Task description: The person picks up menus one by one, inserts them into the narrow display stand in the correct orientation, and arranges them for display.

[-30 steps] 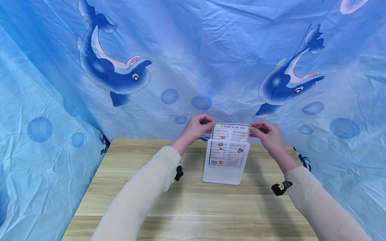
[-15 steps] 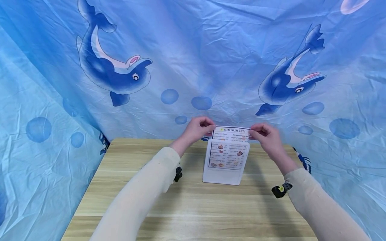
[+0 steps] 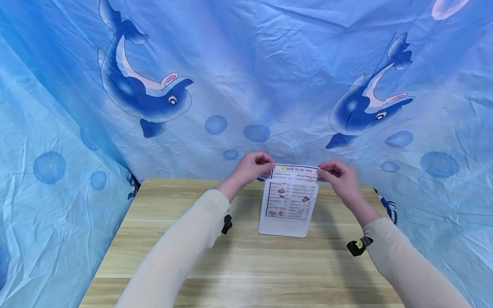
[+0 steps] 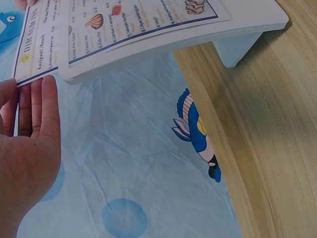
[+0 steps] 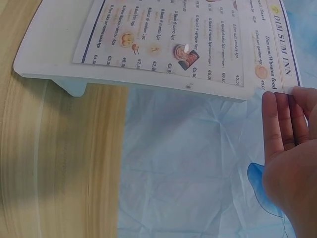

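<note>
A printed menu sheet headed "DIM SUM INN" sits partly inside a white menu stand, which leans back on the table. Its lower part shows through the stand's front, while the top strip sticks out above the rim. My left hand pinches the sheet's top left corner between thumb and fingers. At the top right corner, my right hand pinches it the same way. Both wrist views show the fingers behind the sheet, just past the stand's top edge. A support foot props the stand from behind.
The wood-grain table stretches in front of the stand, its far edge close behind it. Blue cloth printed with dolphins hangs behind and at both sides. A small black camera sits on each wrist.
Both hands have moved down a little, and the menu sheet has slid lower in the stand, so less of it sticks out on top. The stand stays in place.
</note>
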The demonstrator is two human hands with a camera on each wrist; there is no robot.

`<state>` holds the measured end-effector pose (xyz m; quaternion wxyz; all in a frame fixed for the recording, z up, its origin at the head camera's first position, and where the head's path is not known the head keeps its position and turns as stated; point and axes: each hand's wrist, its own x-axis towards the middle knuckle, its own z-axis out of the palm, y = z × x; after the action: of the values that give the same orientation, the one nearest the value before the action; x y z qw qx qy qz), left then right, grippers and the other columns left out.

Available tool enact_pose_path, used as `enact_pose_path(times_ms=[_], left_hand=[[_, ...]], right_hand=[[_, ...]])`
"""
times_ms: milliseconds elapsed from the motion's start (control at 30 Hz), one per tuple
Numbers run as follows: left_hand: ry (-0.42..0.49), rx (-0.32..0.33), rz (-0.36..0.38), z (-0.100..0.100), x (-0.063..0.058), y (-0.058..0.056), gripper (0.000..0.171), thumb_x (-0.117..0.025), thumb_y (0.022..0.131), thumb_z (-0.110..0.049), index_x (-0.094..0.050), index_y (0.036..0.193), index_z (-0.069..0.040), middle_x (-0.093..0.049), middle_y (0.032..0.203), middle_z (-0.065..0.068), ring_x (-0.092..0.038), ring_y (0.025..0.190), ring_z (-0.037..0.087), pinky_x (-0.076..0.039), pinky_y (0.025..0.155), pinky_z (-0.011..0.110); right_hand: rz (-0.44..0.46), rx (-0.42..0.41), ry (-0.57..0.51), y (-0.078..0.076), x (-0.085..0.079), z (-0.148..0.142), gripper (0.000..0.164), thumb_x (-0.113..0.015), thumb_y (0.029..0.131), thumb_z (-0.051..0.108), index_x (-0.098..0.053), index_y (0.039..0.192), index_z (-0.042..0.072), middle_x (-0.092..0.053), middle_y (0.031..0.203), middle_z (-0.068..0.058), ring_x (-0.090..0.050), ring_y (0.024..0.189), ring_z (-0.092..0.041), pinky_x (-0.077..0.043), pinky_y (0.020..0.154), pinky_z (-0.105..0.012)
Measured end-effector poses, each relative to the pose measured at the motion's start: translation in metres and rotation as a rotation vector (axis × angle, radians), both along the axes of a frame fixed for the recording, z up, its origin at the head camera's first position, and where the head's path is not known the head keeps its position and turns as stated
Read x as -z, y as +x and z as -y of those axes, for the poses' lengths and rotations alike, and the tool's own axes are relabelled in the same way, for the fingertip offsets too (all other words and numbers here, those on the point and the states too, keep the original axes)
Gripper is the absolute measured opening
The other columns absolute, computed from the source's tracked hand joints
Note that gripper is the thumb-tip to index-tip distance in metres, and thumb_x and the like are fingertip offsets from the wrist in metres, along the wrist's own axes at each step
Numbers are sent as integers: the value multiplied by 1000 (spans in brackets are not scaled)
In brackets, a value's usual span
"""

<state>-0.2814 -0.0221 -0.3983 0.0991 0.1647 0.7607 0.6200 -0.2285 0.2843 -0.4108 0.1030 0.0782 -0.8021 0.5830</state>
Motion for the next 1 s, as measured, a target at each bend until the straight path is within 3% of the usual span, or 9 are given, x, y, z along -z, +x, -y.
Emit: enact_pose_path(times_ms=[333, 633, 833, 1000], left_hand=[[17, 9, -7, 1, 0, 1, 10, -74, 103, -13, -76, 109, -5, -72, 105, 11, -70, 96, 24, -64, 95, 51], [-57, 23, -45, 3, -2, 3, 9, -74, 103, -13, -76, 107, -6, -72, 103, 9, -70, 93, 23, -66, 83, 32], [-97, 43, -47, 2, -4, 4, 8, -74, 103, -14, -76, 106, -7, -72, 100, 10, -71, 91, 23, -67, 85, 39], [-119, 49, -53, 2, -4, 4, 7, -74, 103, -14, -76, 106, -7, -71, 100, 9, -71, 90, 23, -67, 85, 40]], right_hand=[[12, -12, 4, 2, 3, -2, 23, -73, 102, 7, -67, 116, -10, -70, 100, -9, -72, 85, -14, -66, 82, -27], [-3, -3, 38, 6, 0, 1, 23, -72, 102, 4, -68, 118, -11, -70, 101, -8, -72, 87, -15, -65, 80, -23], [-32, -7, 60, 7, 2, 0, 25, -72, 103, 6, -69, 119, -12, -69, 103, -10, -69, 88, -11, -65, 80, -22], [-46, 2, 96, 6, 5, -2, 22, -72, 103, 5, -69, 117, -11, -71, 103, -8, -71, 88, -12, -66, 81, -28]])
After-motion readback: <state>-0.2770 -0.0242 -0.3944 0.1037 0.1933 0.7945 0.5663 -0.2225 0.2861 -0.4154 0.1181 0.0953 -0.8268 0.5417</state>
